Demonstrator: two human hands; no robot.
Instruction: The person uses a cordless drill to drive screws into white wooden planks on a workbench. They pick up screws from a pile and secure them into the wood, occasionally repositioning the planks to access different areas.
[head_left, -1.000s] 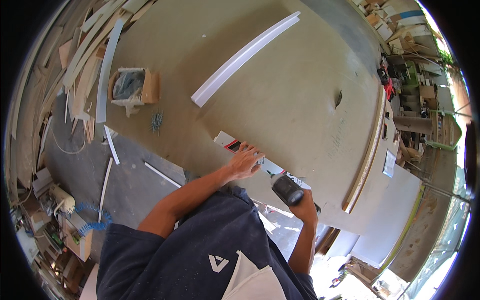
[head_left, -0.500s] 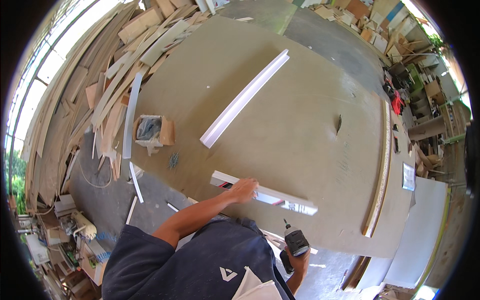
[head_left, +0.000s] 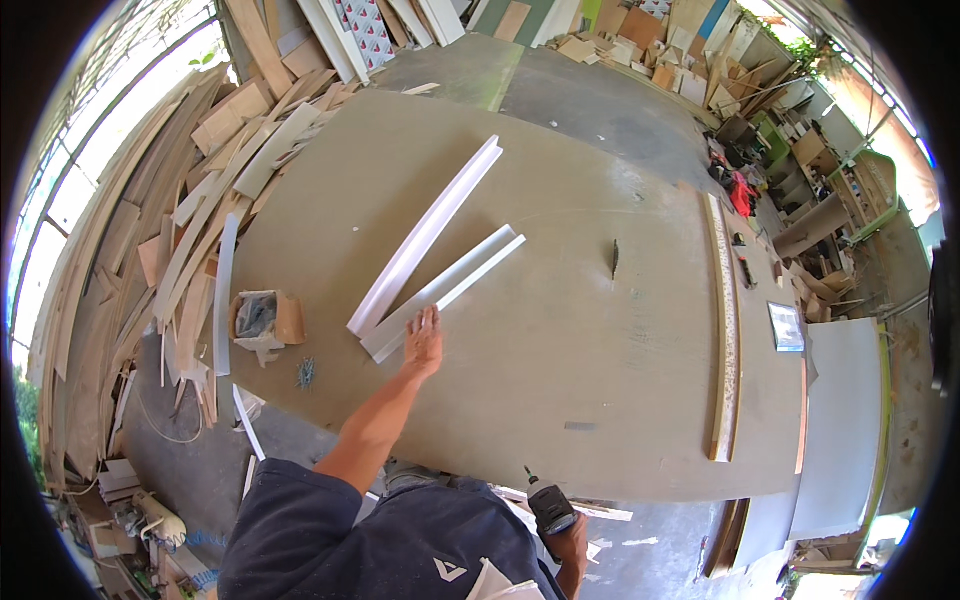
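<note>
A shorter white L-shaped board piece point(head_left: 462, 272) lies slanted on the large brown tabletop point(head_left: 540, 370). My left hand point(head_left: 424, 342) is closed on its near edge, with the fingertips partly out of sight over that edge. Just beyond is a longer white L-shaped piece point(head_left: 425, 238), and the two come close together at their lower left ends. By the table's front edge, my right hand point(head_left: 570, 540) grips a black cordless drill point(head_left: 552, 507), its bit pointing up and away from me.
A small pile of screws point(head_left: 306, 373) lies near an open cardboard box point(head_left: 288, 318) on the left. Wooden offcuts point(head_left: 190, 240) are heaped beyond the table's left side. A long narrow board point(head_left: 722, 330) and a shiny flat packet point(head_left: 786, 328) lie on the right.
My left hand has carried the shorter piece up and left and turned it beside the longer one. The view has shifted. The drill stays in my right hand.
</note>
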